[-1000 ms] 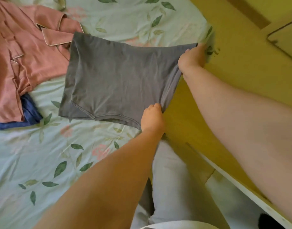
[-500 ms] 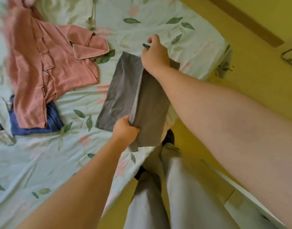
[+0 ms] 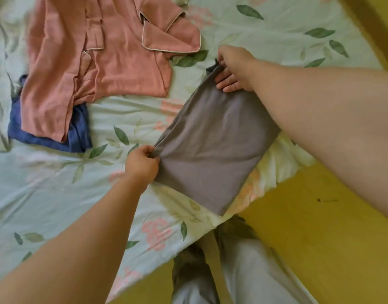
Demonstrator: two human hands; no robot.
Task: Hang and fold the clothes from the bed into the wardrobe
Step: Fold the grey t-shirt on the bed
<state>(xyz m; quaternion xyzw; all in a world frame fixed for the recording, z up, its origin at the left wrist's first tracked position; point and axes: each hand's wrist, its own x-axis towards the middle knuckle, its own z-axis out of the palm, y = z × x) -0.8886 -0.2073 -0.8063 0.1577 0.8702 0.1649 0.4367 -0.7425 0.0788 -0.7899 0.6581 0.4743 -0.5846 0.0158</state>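
**Grey garment** [image 3: 215, 150]: soft matt jersey with a stitched hem along its near end. Change: from a wide, flat spread a second ago, through a half-turned flap, to a doubled narrow oblong now. It lies slantwise at the corner of the bed [image 3: 57, 194], its near end hanging past the mattress edge. One fold looks done; I judge that further folding and the trip to the wardrobe remain.

**Left hand** [image 3: 142, 164]: fingers curled, pinching the cloth's near left corner.

**Right hand** [image 3: 234, 66]: fingers and thumb closed on the far corner, which bunches; the edge between the two hands is drawn taut.

**Also on the bed:** a pink pyjama shirt [image 3: 105, 62] with a piped collar, rumpled, lying partly over a blue garment [image 3: 79, 137]; both are apart from the grey piece.

**Bedsheet:** pale, leaf-and-flower print, creased
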